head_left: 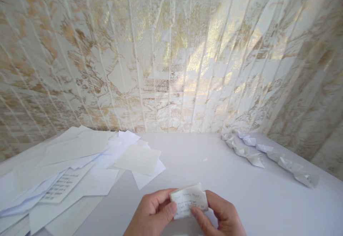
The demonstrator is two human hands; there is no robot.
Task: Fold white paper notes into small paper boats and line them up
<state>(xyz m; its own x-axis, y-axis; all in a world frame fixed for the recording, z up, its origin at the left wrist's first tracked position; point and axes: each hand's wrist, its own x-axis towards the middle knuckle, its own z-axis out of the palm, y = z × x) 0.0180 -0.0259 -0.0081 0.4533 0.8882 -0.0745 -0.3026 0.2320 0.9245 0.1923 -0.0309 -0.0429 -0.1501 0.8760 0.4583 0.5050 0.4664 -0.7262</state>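
Observation:
A small folded piece of paper (189,199) with handwriting on it is held low over the white table (187,157), near the front edge. My left hand (152,214) grips its left side, thumb pressed on the front. My right hand (219,216) pinches its right side with thumb and fingers. Both hands are closed on the paper.
A loose heap of white sheets (66,171) covers the table's left part. Several folded paper shapes (268,155) lie in two rows at the right back. A white and gold patterned curtain (171,50) hangs behind the table.

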